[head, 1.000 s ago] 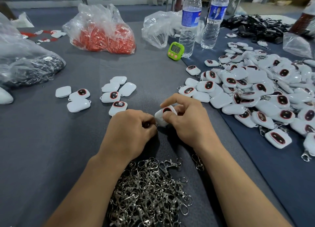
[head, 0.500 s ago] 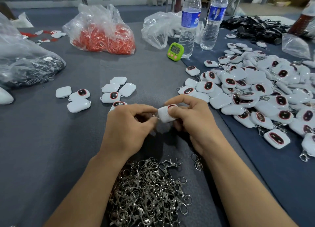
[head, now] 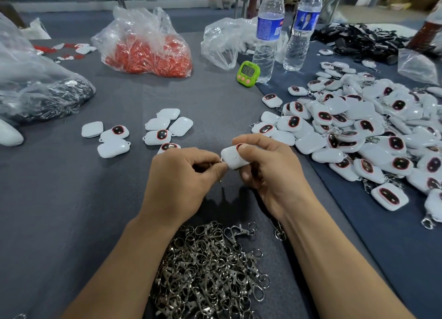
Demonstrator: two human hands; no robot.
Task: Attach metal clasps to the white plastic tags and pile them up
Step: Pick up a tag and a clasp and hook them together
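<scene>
My right hand pinches a white plastic tag between thumb and fingers, a little above the grey table. My left hand pinches a small metal clasp against the tag's left corner; most of the clasp is hidden by my fingers. A heap of loose metal clasps lies between my forearms. Several bare tags lie scattered ahead to the left. A large pile of tags with clasps on them spreads over the right side.
Two water bottles and a green timer stand at the back centre. A bag of red parts and a clear bag of dark parts lie back left. Black straps lie far right.
Both hands have lifted the tag slightly and moved it away from me. My left fingers have closed in on the tag's corner with the clasp.
</scene>
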